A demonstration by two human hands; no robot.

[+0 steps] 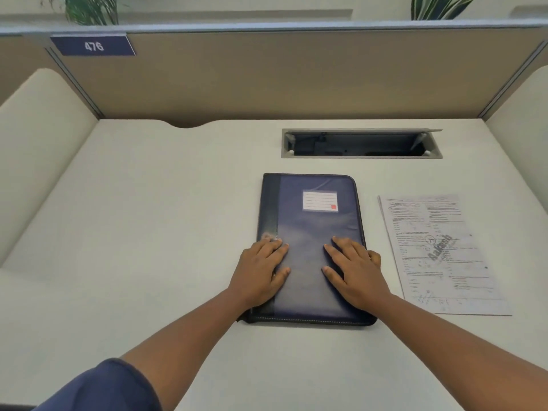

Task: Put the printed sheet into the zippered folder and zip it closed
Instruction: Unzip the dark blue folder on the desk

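We rest our left hand (258, 272) and right hand (354, 272) flat on the blue folder (311, 232), fingers straight and gripping nothing; the folder lies shut on the desk (148, 218) (its label (320, 200) beyond our fingertips); the printed sheet (439, 256) lies just right of our right hand, outside the folder.

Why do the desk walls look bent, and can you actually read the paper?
Head view: the wide-angle lens bows the partition and desk edges outward. Lighting is soft and even, with only faint shadows under both hands. The printed sheet is too blurred to read; the zippered folder shows a slight sheen.
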